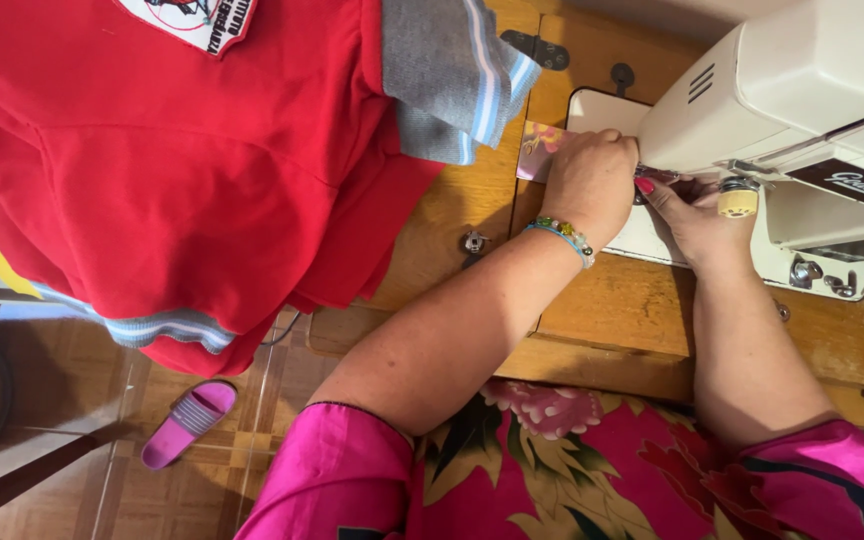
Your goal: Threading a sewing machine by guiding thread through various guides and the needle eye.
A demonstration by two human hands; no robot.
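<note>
White-and-red badge (197, 18) on red shirt; dark nameplate (857, 186) on sewing machine.

Bright, even daylight; soft shadows, sharp focus

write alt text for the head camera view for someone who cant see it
Seen from above, a person's left hand and right hand work close together under the head of a cream sewing machine on a wooden table. A red garment with grey striped trim hangs off the table's left side.
</note>
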